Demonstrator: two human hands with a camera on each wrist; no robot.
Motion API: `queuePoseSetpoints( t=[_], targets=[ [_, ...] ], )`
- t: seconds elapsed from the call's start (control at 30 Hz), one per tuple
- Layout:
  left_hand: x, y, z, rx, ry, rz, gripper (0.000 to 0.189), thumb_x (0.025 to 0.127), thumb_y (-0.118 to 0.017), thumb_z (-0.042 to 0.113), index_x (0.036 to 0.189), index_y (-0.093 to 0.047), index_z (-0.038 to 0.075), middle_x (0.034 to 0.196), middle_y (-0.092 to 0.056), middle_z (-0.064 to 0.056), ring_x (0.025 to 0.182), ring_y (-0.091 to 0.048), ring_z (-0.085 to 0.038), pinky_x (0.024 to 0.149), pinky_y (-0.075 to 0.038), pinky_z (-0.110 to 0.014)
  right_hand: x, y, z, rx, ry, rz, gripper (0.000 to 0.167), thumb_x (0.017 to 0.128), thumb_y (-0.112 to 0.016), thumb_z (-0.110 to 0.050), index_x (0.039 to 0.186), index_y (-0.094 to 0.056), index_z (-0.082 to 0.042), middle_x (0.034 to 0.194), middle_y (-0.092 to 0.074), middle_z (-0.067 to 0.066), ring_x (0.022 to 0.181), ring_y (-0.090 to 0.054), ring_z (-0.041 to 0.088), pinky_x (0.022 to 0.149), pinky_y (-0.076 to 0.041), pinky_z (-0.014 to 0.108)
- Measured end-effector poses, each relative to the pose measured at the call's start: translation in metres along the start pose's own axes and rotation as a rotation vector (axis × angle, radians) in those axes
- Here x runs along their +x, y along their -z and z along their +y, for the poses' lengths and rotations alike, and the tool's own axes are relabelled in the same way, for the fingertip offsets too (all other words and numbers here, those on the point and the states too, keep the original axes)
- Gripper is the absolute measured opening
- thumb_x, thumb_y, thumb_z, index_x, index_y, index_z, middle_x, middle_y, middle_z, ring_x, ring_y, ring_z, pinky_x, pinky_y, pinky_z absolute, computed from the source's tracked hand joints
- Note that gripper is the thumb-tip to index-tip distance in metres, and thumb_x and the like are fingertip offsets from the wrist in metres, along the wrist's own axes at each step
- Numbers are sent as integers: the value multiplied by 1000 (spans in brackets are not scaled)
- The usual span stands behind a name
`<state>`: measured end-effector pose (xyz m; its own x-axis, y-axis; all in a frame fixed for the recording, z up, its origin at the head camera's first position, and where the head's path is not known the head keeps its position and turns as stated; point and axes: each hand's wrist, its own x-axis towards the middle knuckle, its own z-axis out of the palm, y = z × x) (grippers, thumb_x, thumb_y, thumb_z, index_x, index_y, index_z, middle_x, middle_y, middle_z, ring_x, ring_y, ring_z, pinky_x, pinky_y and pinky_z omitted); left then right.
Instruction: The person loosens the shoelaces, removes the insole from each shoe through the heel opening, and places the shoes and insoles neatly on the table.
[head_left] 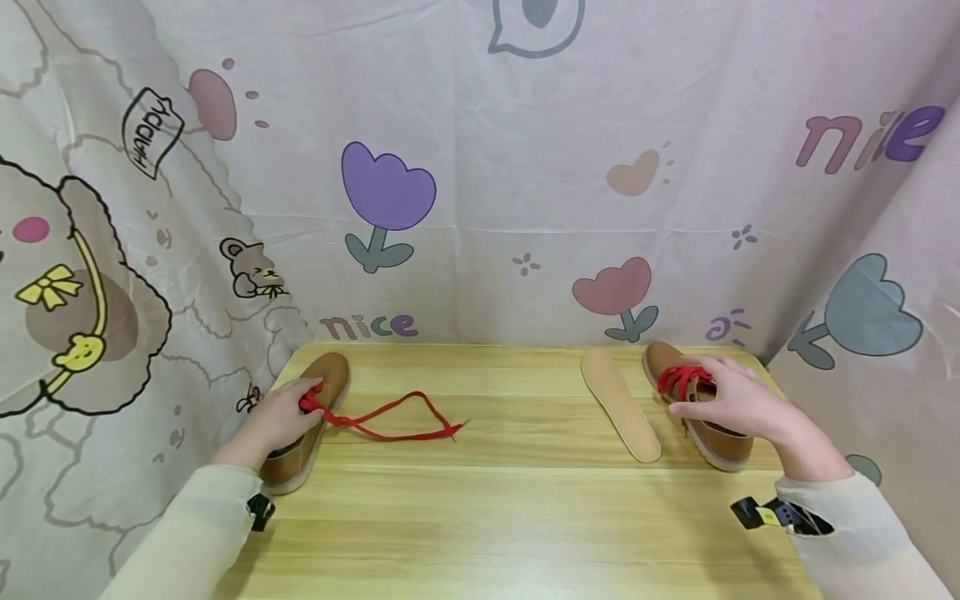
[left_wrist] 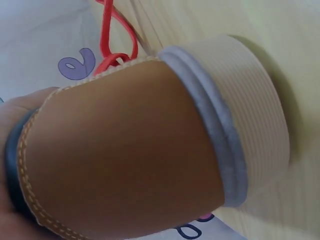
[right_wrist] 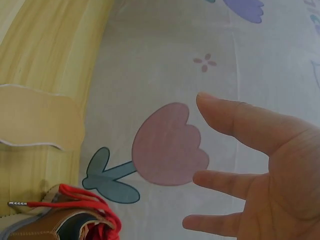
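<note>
A brown shoe (head_left: 335, 373) with a pale sole stands at the table's left side. My left hand (head_left: 281, 414) grips it at the top of its opening, near the red lace (head_left: 397, 408), which trails right across the table in a loop. The left wrist view looks at the brown heel (left_wrist: 135, 145), the hand at its opening. At the right stands a second brown shoe (head_left: 720, 442), its red laces (head_left: 684, 377) bunched on top. Over this shoe hovers my right hand (head_left: 742, 400), its fingers (right_wrist: 230, 120) spread and holding nothing in the right wrist view.
A tan insole (head_left: 621, 407) lies flat just left of the right-hand shoe. The wooden table (head_left: 480, 508) meets a printed curtain (head_left: 495, 167) at its back edge, and the curtain continues along both sides.
</note>
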<state>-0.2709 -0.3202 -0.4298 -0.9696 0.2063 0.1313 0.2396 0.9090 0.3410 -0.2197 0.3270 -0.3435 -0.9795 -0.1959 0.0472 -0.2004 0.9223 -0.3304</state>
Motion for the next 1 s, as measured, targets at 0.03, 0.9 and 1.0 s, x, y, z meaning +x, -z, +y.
queuePoseSetpoints(
  t=[0.03, 0.9, 1.0],
  targets=[
    [0, 0, -1, 2, -4, -1, 58, 90, -69, 16, 140, -51, -7, 138, -50, -35, 123, -48, -55, 97, -43, -64, 1, 0, 2, -2, -6, -1, 90, 81, -78, -55, 145, -44, -1, 143, -38, 38, 126, -32, 63, 94, -32, 79],
    [1, 9, -19, 18, 17, -68, 60, 92, -69, 16, 142, -47, -8, 137, -49, -37, 115, -53, -54, 90, -46, -63, 13, -1, 35, -10, -62, -36, 102, 79, -80, -52, 148, -33, 7, 145, -26, 45, 129, -22, 65, 98, -19, 81],
    [4, 10, -23, 9, 30, -86, 61, 93, -69, 17, 144, -46, -7, 137, -48, -36, 112, -55, -52, 88, -48, -61, 14, -1, 38, -11, -80, -44, 105, 79, -79, -54, 148, -31, 7, 145, -23, 46, 129, -21, 66, 98, -19, 80]
  ],
)
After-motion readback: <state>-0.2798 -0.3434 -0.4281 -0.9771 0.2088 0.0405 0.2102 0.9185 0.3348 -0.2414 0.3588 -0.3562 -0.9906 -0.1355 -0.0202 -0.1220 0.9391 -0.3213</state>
